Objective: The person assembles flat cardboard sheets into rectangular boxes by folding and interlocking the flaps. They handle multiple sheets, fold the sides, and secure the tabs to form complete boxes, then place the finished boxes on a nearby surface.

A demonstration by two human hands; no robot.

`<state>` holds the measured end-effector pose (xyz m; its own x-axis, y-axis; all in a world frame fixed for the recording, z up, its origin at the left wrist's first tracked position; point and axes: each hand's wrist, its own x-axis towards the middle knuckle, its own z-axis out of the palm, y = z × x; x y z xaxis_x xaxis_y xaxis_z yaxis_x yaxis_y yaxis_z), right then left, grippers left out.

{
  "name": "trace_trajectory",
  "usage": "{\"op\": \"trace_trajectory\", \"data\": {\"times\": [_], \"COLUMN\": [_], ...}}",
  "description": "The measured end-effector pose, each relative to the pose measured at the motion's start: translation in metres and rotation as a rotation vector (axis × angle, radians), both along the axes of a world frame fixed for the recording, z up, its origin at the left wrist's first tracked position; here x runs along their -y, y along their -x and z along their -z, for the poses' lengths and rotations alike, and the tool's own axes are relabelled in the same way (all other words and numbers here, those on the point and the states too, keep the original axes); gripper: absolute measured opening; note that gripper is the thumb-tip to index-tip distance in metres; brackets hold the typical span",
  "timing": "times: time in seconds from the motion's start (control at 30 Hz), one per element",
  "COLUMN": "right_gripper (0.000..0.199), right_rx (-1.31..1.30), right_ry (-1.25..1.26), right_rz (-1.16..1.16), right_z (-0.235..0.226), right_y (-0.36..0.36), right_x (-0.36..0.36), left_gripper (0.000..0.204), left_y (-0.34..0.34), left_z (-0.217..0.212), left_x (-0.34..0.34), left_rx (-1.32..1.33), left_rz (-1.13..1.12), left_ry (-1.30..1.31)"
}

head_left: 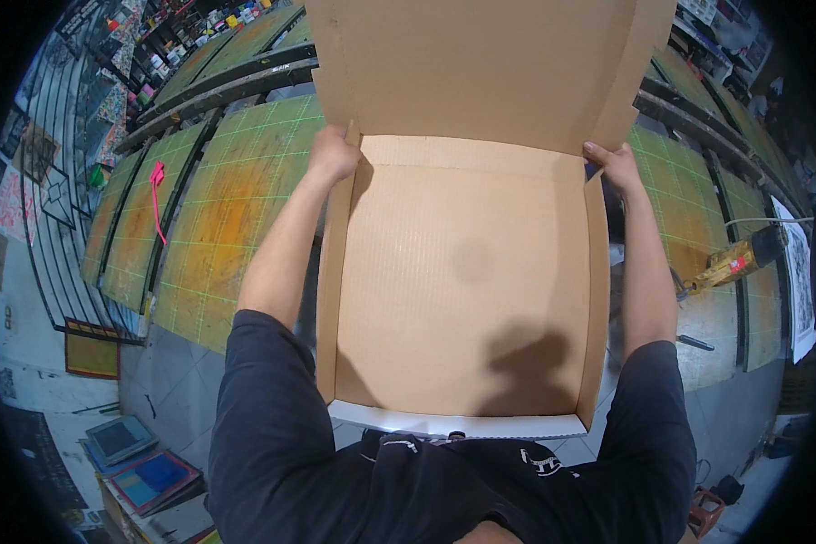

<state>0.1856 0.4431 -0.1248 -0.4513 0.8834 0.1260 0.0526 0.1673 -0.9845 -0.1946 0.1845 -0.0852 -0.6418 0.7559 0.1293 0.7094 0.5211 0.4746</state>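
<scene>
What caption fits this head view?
Both hands, left hand and right hand, grip the far corners of an open cardboard box.

A large flat brown cardboard box [462,281] lay open before the person, its lid raised at the far side. The left hand [334,154] gripped the far left corner and the right hand [618,166] gripped the far right corner. Green gridded table boards [236,208] lay under it. A yellow power tool [734,261] rested to the right, and a pink cord [158,195] lay to the left.
</scene>
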Motion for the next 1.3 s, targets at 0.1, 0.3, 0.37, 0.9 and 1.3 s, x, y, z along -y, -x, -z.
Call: {"op": "trace_trajectory", "data": {"times": [0.1,0.3,0.37,0.9,1.3], "right_gripper": [0.021,0.022,0.023,0.026,0.028], "right_rx": [-0.008,-0.022,-0.008,0.094,0.063], "right_ry": [0.002,0.014,0.002,-0.082,-0.112], "right_rz": [-0.007,-0.013,-0.018,0.034,-0.023], "right_z": [0.002,0.005,0.004,-0.009,0.017], "right_y": [0.002,0.003,0.003,0.013,0.011], "right_x": [0.001,-0.002,-0.003,0.0,-0.01], "left_gripper": [0.026,0.027,0.024,0.026,0.025], "left_y": [0.0,0.0,0.01,0.023,0.07], "left_z": [-0.009,-0.009,0.003,0.003,0.057], "left_x": [0.007,0.008,0.007,-0.029,-0.022], "left_rx": [0.104,-0.061,-0.116,0.145,1.072], "left_rz": [0.044,0.093,0.131,-0.105,-0.201], "left_ry": [-0.025,-0.054,-0.156,0.182,-0.104]}}
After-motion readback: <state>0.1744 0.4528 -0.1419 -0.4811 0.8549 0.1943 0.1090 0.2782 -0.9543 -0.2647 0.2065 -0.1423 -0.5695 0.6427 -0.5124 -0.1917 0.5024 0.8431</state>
